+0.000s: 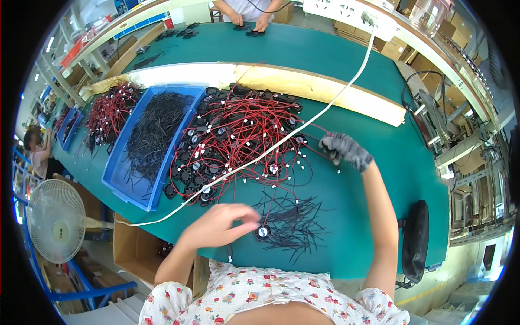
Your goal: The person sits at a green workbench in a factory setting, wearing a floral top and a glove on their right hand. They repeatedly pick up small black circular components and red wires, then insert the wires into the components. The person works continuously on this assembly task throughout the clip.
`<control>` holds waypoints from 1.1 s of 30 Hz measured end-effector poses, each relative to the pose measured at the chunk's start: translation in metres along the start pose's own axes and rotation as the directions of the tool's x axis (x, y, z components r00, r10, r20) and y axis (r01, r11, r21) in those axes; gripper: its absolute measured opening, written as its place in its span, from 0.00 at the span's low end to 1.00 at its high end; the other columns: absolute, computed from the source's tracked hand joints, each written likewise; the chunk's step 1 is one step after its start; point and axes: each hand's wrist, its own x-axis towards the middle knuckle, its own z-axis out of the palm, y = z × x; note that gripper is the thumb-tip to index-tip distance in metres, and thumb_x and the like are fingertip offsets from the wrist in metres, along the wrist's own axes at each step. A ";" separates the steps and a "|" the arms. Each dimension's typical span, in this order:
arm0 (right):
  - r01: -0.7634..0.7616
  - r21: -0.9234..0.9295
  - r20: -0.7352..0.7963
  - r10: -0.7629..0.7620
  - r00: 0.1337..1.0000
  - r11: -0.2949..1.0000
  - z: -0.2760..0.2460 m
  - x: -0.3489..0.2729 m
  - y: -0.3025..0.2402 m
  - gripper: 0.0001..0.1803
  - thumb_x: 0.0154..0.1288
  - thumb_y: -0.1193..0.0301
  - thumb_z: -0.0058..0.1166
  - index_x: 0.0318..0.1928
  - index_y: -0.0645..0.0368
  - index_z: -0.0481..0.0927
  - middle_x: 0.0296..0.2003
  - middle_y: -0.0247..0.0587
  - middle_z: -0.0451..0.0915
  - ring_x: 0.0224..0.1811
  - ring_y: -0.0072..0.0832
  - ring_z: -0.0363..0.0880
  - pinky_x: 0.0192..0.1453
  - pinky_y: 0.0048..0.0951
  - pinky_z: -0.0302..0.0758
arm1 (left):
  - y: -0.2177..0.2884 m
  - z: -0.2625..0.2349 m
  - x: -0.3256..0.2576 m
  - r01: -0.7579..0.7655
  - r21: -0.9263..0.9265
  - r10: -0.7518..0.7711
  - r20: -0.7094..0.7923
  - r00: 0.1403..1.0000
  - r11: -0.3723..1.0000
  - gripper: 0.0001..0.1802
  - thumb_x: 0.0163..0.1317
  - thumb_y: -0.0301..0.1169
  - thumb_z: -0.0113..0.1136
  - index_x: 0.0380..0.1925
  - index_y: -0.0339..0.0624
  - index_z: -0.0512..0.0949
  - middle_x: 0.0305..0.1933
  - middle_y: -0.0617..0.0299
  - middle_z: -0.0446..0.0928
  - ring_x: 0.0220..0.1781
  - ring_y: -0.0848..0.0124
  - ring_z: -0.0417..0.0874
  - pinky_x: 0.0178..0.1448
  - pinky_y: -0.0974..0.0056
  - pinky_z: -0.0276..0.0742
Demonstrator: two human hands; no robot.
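Observation:
My bare left hand (221, 223) is over the near table edge, thumb and fingers apart with nothing between them. Its fingertips are close beside a small black cooling fan (263, 232) with a round white-and-blue label. Black tubing pieces (295, 225) lie loose to the right of that fan. Farther right, my right hand (346, 150) wears a grey glove and has its fingers curled at the ends of red wires (317, 138). These wires run from a large pile of black fans (238, 135), many with white connectors. The glove partly hides the grip.
A blue tray (116, 162) of black tubing stands left of the pile, with more red-wired parts (111, 111) beyond. A white power cable (303, 127) crosses over the table from a socket strip (346, 13). A pedestal fan (57, 219) stands left; a co-worker's hands (252, 24) work opposite.

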 end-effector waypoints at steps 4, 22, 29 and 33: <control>0.288 0.272 0.228 -0.352 0.908 0.918 0.057 -0.048 -0.017 0.24 0.58 0.51 0.51 0.42 0.61 0.76 0.36 0.33 0.76 0.31 0.16 0.69 0.36 0.19 0.71 | 0.003 0.053 0.057 -0.004 -0.163 -0.034 -0.227 0.973 0.987 0.31 0.55 0.30 0.59 0.58 0.39 0.59 0.48 0.50 0.73 0.45 0.63 0.78 0.49 0.62 0.74; 0.464 0.304 -0.066 -0.468 0.882 0.832 0.149 -0.059 -0.031 0.14 0.68 0.68 0.40 0.47 0.62 0.75 0.52 0.42 0.71 0.51 0.27 0.71 0.58 0.26 0.65 | -0.002 0.093 0.096 -0.381 -0.579 -0.074 -0.611 0.788 0.721 0.21 0.54 0.18 0.51 0.49 0.34 0.61 0.41 0.53 0.71 0.39 0.69 0.77 0.35 0.69 0.77; 0.318 0.680 -0.228 -0.222 0.948 0.660 0.127 -0.038 -0.029 0.12 0.62 0.63 0.48 0.33 0.59 0.74 0.30 0.38 0.77 0.33 0.28 0.75 0.40 0.30 0.74 | -0.006 0.077 0.084 0.036 -0.208 -0.074 -0.175 0.982 0.977 0.12 0.62 0.27 0.36 0.45 0.38 0.63 0.27 0.57 0.75 0.24 0.69 0.77 0.33 0.64 0.73; 0.268 0.917 -0.202 -0.236 0.951 0.296 0.098 -0.016 -0.047 0.14 0.63 0.62 0.46 0.31 0.62 0.74 0.18 0.35 0.70 0.25 0.30 0.73 0.36 0.37 0.76 | -0.002 0.075 0.077 -0.026 -0.146 0.016 -0.066 0.998 0.989 0.12 0.61 0.26 0.36 0.45 0.39 0.64 0.24 0.59 0.74 0.23 0.71 0.75 0.34 0.64 0.72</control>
